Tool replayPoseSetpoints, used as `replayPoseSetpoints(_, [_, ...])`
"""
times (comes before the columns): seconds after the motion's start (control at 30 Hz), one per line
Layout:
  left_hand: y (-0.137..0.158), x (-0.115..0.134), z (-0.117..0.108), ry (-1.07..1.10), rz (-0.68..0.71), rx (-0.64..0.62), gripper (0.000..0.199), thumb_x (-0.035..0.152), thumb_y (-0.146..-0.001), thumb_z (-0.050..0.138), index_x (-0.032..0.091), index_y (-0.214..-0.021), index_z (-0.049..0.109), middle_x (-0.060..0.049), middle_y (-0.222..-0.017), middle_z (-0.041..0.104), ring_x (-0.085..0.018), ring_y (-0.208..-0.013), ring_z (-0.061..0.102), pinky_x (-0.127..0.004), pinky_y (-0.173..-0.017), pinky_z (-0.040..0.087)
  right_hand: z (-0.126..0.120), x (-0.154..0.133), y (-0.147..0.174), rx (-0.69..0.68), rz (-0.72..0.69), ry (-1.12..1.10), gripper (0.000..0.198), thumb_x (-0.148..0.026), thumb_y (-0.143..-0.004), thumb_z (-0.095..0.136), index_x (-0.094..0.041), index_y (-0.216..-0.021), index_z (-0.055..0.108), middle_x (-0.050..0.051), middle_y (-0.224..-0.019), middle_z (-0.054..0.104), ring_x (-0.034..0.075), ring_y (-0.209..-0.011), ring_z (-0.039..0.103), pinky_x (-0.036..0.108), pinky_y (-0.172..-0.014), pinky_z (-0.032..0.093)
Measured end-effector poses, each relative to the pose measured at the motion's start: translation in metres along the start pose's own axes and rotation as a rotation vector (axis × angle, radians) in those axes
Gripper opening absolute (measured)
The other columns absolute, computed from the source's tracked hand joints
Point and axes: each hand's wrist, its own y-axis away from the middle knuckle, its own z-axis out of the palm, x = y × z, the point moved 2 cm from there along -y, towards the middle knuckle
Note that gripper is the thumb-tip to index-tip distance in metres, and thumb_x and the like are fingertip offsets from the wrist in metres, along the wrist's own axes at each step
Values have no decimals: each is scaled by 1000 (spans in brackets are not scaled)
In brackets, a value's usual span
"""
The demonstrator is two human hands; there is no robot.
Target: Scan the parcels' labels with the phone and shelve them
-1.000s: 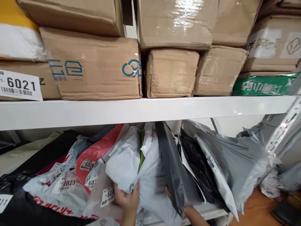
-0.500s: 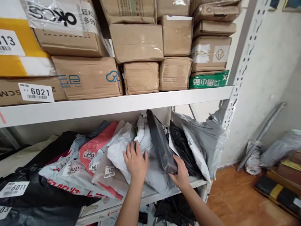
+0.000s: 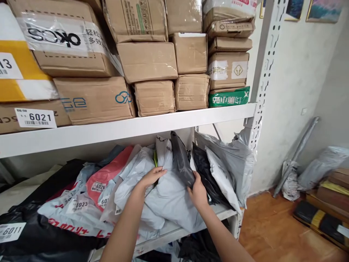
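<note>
My left hand [image 3: 153, 176] is closed at the edge of a pale grey mailing bag [image 3: 170, 198], its fingers pointing right and partly hidden among the folds. A white mailing bag [image 3: 135, 173] lies just left of it, and a bit of bright green [image 3: 155, 159] peeks out behind. My right hand [image 3: 197, 187] grips the lower end of a slim dark grey parcel [image 3: 181, 160], which leans tilted among the bags. Right of that hand stand a black mailing bag [image 3: 208, 174] and a white bag [image 3: 220, 171].
Cardboard boxes [image 3: 147, 62] are stacked above on the white shelf beam [image 3: 131, 129]. Labelled bags, such as a pink one [image 3: 109, 163] and a black one [image 3: 49, 222], fill the left. A shelf post [image 3: 263, 72] rises at right. More parcels [image 3: 321, 218] lie on the floor [image 3: 261, 225].
My left hand has turned from lying spread on the bags to closing at the pale grey bag's edge. The right hand keeps hold of the dark parcel. The view has shifted slightly right.
</note>
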Motion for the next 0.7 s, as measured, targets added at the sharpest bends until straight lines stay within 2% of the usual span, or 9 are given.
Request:
replayPoseSetpoints(0.07, [-3,-4,2,101,23,-27,56,74,-68,57,18,-65,54,1,-57,50,-14,-56,48,-25,-59,41,-3,-5,22,5,-18,0,76,-11,-78,49,-13,-149,19,23,-142,48,35,-129,51,52,-99,49])
replayPoseSetpoints(0.13, [-8,-7,6,179,57,11,58,76,-70,53,18,-64,52,2,-56,47,-13,-55,46,-25,-58,41,0,-11,54,57,-94,-4,85,-24,-82,55,-14,-152,8,24,-155,28,39,-142,31,61,-109,34])
replayPoseSetpoints(0.17, [-11,-8,9,211,74,39,58,75,-71,52,18,-65,52,2,-57,48,-13,-57,46,-25,-60,41,7,-14,70,37,-192,0,100,-34,-75,65,-14,-153,6,24,-160,13,46,-144,20,68,-110,25])
replayPoseSetpoints(0.23, [-14,-12,12,258,102,93,55,72,-72,55,17,-64,50,2,-60,48,-12,-60,46,-25,-61,39,27,-17,97,-98,-439,21,109,-44,-61,76,-25,-152,20,18,-163,6,55,-142,15,79,-104,20])
replayPoseSetpoints(0.33, [-11,-15,9,294,126,137,49,60,-68,67,18,-58,44,4,-57,39,-10,-58,38,-23,-58,33,50,0,99,-149,-328,24,105,-25,-59,76,-25,-152,25,19,-161,16,55,-140,22,76,-103,28])
replayPoseSetpoints(0.47, [8,-14,-4,306,170,127,45,49,-68,69,18,-55,39,5,-55,32,-9,-56,32,-23,-54,26,45,29,54,-97,-204,-248,79,-25,-78,60,-24,-150,29,17,-150,43,41,-135,43,61,-106,39])
replayPoseSetpoints(0.57, [20,-7,-13,248,274,-82,48,51,-68,67,19,-52,35,4,-53,30,-10,-54,31,-24,-53,25,30,33,26,-92,-214,-318,62,-31,-88,53,-22,-147,35,15,-142,54,34,-126,56,49,-102,48])
replayPoseSetpoints(0.63, [25,-3,-15,147,277,-227,46,52,-71,64,18,-52,39,3,-54,33,-11,-54,34,-25,-54,28,26,29,19,-97,-228,-292,62,-34,-89,53,-21,-147,36,15,-140,56,32,-124,58,46,-101,50])
replayPoseSetpoints(0.7, [32,-2,-14,-2,199,-162,38,51,-78,58,18,-61,49,1,-60,45,-15,-60,44,-26,-58,36,25,23,22,-113,-242,-255,70,-38,-85,59,-21,-148,34,14,-140,57,33,-123,58,46,-100,51])
